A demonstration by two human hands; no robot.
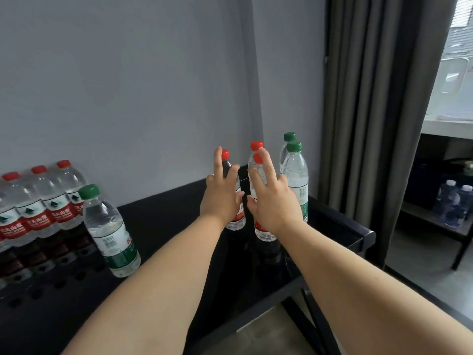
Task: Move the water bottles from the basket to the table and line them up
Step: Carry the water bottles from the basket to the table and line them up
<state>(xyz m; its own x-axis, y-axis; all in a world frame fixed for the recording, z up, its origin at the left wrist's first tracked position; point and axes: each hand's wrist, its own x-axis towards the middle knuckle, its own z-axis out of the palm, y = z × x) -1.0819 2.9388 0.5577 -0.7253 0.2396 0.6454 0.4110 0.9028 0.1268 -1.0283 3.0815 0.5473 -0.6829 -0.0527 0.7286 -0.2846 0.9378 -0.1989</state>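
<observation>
On the black table point(163, 221) stand several clear water bottles. My left hand point(221, 193) reaches forward with straight fingers against a red-capped bottle point(236, 219). Just to its right, my right hand point(272, 198) lies with straight fingers against another red-capped bottle point(265, 233); a second red cap point(256, 146) shows close behind it. Two green-capped bottles point(297, 175) stand side by side to the right of those, near the wall corner. A lone green-capped bottle point(110, 231) stands nearer me on the left. No basket is in view.
A shrink-wrapped pack of red-capped bottles point(38, 208) sits at the table's left against the wall. A grey curtain point(371, 111) hangs to the right. Beyond it a low shelf holds blue-tinted bottles point(453, 203). The table's right edge point(363, 237) is near the green-capped pair.
</observation>
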